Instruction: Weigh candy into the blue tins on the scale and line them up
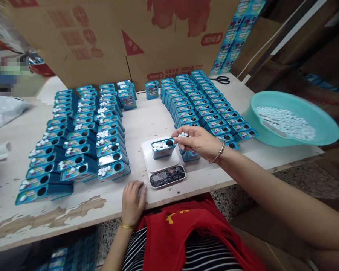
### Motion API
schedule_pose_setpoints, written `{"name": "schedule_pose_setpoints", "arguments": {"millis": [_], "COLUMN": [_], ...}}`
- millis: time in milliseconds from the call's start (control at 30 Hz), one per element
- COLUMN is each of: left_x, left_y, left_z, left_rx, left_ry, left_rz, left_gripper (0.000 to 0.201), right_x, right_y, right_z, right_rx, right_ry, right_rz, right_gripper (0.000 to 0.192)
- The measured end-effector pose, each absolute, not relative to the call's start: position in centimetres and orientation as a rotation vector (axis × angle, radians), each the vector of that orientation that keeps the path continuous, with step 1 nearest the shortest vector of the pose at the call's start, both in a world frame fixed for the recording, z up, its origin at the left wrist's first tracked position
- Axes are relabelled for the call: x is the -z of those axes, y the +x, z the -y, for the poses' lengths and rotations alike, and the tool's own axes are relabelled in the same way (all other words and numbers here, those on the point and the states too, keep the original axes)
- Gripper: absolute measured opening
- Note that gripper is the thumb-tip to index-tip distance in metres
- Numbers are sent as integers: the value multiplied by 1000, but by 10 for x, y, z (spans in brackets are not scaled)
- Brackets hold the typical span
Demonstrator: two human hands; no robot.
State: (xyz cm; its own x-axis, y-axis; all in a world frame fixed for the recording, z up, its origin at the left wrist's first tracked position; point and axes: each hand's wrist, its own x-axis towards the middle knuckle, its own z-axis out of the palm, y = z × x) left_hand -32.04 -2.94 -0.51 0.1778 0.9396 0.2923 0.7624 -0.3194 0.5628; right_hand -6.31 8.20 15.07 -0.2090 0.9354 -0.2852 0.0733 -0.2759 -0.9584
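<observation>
Head view: the right hand (199, 142), fingers pinched on white candies (183, 134), hovers just right of the tin (163, 147) on the scale (164, 163). Best drop them singly, watching the display. Left hand (133, 201) rests flat, fingers together, just left of the scale.

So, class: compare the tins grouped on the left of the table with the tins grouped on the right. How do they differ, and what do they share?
1. The left tins have small white pieces lying on top; the right tins have bare tops.
2. The left tins stand in looser rows with gaps; the right tins are packed tightly together.
Shared: both groups are blue tins with a round hole in the top, standing on the same table.
</observation>
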Motion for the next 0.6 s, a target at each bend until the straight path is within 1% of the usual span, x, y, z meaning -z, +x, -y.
{"name": "schedule_pose_setpoints", "arguments": {"millis": [67,200,300,467,600], "left_x": [-3,-33,-57,-69,-66], "left_y": [-316,-300,-285,-267,-261], "left_z": [26,5,-18,-43,-46], "left_rx": [-966,-1210,-1317,-1252,-1133], "left_ry": [2143,2244,2322,2393,2420], "left_rz": [-1600,-1552,-1514,-1501,-1598], "left_gripper": [17,38,45,48,50], "right_x": [-147,-138,-137,-141,-145], "right_y": [-64,-67,-71,-78,-79], "right_z": [-85,-93,-99,-104,-104], "right_rx": [-1509,-1310,-1167,-836,-786], "right_ry": [-1386,-1459,-1502,-1532,-1540], "right_rz": [1320,1541,1749,2088,2184], "right_gripper": [17,8,4,9,15]}}
